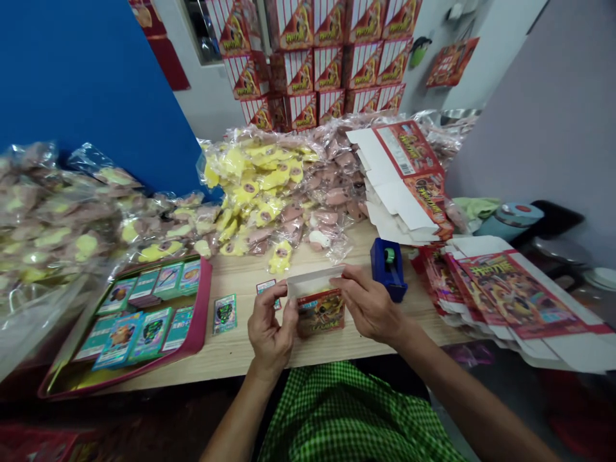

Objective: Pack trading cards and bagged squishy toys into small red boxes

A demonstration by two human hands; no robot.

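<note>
Between my two hands is a small printed cardboard box (321,313), red and dark with pictures, its white flap (315,280) standing up at the top. My left hand (272,324) grips the box's left edge between thumb and fingers. At the right top corner, my right hand (368,301) pinches the flap and side. What lies inside the box cannot be made out. A trading card (224,314) lies on the table left of my left hand, and another small card (267,292) is partly hidden behind that hand. A blue tape dispenser (387,269) stands right of my right hand.
A pink-rimmed tin (206,301) with stacks of cards sits at the left. Bagged yellow plush toys (250,186) and pinkish ones pile along the back. Flattened cartons (520,289) overhang the right edge. Behind, stacked red boxes (330,67) line the wall.
</note>
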